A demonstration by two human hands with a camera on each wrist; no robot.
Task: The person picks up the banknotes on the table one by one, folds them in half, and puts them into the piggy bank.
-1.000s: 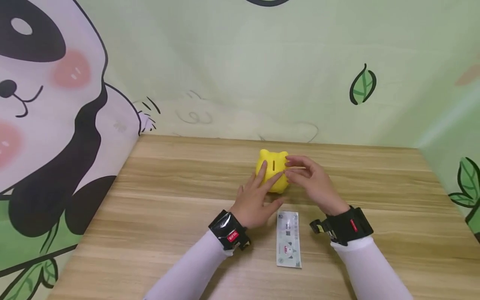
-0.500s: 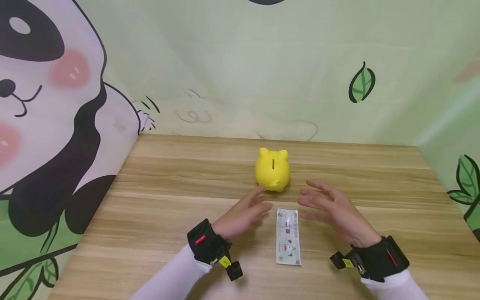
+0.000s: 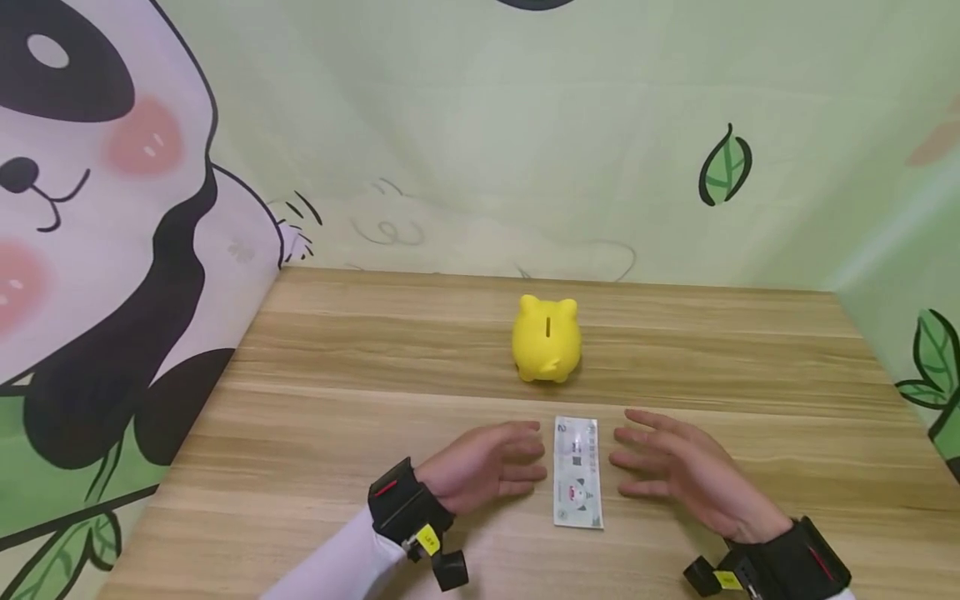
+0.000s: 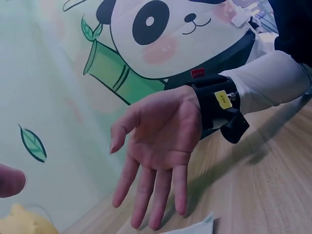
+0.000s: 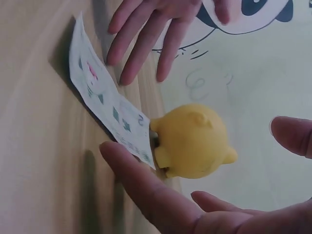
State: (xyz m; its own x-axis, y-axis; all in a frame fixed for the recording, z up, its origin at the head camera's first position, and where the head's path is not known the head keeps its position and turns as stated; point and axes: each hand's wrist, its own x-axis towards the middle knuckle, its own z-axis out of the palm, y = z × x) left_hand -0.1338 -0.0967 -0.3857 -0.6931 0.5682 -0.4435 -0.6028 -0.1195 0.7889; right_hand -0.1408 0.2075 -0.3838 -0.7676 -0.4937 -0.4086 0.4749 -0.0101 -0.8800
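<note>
A yellow piggy bank (image 3: pixel 547 342) stands upright toward the back of the table, its dark slot on top and its curled tail side facing me. In front of it lies a pale paper banknote (image 3: pixel 577 472), printed with a 2 and a small cartoon figure. Both hands hold nothing. My left hand (image 3: pixel 487 467) is just left of the note, fingers spread and pointing at it. On the right, my right hand (image 3: pixel 693 475) mirrors it, apart from the paper. Seen from the right wrist, the note (image 5: pixel 105 100) curves up at its near end.
The wooden table (image 3: pixel 360 342) meets a pale green printed backdrop (image 3: pixel 487 150) at its back edge. A large printed panda (image 3: pixel 105 208) covers the left wall. Black wristbands (image 3: pixel 410 506) with small camera mounts sit on both wrists.
Both hands have left the piggy bank and drawn back toward me, now on either side of the banknote. The piggy bank and the note stay in place.
</note>
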